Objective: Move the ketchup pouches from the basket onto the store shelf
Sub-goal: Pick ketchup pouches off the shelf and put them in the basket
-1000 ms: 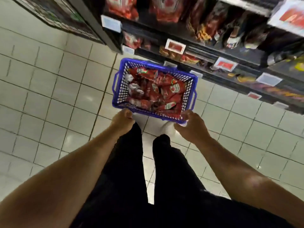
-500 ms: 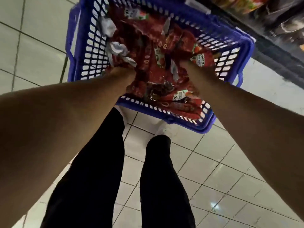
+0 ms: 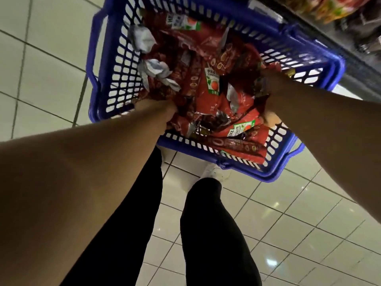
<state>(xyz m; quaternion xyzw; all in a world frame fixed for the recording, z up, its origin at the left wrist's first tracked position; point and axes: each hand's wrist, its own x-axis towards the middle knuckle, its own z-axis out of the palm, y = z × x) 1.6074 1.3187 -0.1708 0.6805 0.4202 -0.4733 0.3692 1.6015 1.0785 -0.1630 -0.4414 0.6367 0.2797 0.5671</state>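
Note:
A blue plastic basket (image 3: 93, 83) sits on the tiled floor in front of my feet, filled with several red ketchup pouches (image 3: 213, 81). Both my hands are down inside it. My left hand (image 3: 158, 112) is dug into the pouches at the near left side, with its fingers curled into the pile and mostly hidden. My right hand (image 3: 272, 89) is at the right side and grips a bunch of pouches between thumb and fingers. The store shelf (image 3: 350, 50) runs along the top right, just beyond the basket.
Crumpled silvery-white wrappers (image 3: 144, 39) lie among the pouches at the basket's left. Packaged goods (image 3: 329, 9) stand on the lowest shelf level. My legs in black trousers (image 3: 208, 234) and a white shoe (image 3: 214, 172) are right behind the basket on pale floor tiles (image 3: 41, 58).
A second ago my hands were on the basket's near rim and I stood higher. I have bent down, and both hands have gone into the pouches and closed on them.

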